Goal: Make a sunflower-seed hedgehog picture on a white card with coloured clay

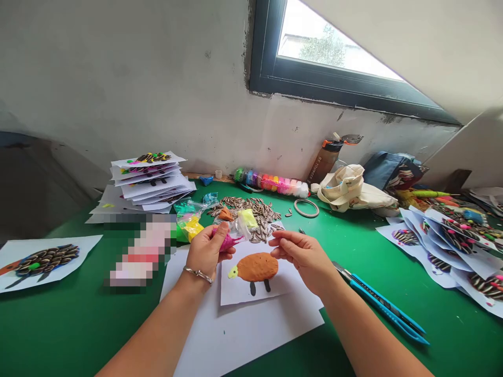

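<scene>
My left hand (206, 250), with a bracelet at the wrist, is closed around magenta modelling clay (228, 241) that seems to be in a clear bag. Across from it, my right hand (301, 252) has its thumb and fingers pinched together; whatever is between them is too small to tell. Below both hands lies a white card (239, 293) bearing an animal figure: a brown clay body (257, 267), a pale yellow head (233, 272) and two dark legs. Larger white paper (212, 335) lies beneath the card. Just beyond are sunflower seeds (261, 212) and a bagged yellow clay piece (247, 218).
Stacked seed pictures (153, 183) stand at the back left, with more pictures (440, 241) at right. Blue tweezers (393, 309) and a box cutter lie right of my right forearm. A tape ring (306, 208), bottle (328, 159) and cloth bag (346, 186) are behind.
</scene>
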A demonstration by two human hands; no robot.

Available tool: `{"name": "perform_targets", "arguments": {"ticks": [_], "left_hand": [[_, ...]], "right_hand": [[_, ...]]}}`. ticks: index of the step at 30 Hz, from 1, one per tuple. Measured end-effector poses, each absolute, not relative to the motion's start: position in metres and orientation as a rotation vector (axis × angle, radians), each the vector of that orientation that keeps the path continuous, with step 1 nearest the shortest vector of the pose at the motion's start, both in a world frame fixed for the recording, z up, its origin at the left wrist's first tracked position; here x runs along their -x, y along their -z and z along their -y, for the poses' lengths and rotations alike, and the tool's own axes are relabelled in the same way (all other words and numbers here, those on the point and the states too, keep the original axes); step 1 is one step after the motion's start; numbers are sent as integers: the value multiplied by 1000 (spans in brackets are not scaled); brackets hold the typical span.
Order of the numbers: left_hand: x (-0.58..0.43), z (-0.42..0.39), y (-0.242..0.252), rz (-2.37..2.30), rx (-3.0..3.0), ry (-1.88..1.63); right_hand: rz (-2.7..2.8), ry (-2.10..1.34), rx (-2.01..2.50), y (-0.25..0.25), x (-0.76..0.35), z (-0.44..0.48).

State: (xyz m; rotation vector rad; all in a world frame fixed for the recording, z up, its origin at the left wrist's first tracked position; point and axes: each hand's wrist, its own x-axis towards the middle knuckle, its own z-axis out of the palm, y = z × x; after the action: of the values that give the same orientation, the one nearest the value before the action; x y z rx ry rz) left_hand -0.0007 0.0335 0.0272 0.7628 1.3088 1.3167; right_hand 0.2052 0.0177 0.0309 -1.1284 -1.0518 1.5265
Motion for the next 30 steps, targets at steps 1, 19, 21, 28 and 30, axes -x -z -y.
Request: {"name": "perform_targets", "arguments": {"ticks": [1,19,21,28,30], "left_hand": [[1,-33,-27,-1310,-762,-1316],[2,-33,-27,-1289,-764,-1310],[2,-33,-27,-1288,-765,-1309],[3,-33,-27,-1293,-759,-1308],[2,-33,-27,-1292,-756,-1309]], "right_hand": [[1051,-1529,1134,-31,-205,-18],[1193,-1411,1214,-31,-203,-16],[1215,-1382,1223,-31,-203,-16],[1156,-1422,1187,-29,-200,-17],[1190,-1394,1196,-28,-201,-17]]}}
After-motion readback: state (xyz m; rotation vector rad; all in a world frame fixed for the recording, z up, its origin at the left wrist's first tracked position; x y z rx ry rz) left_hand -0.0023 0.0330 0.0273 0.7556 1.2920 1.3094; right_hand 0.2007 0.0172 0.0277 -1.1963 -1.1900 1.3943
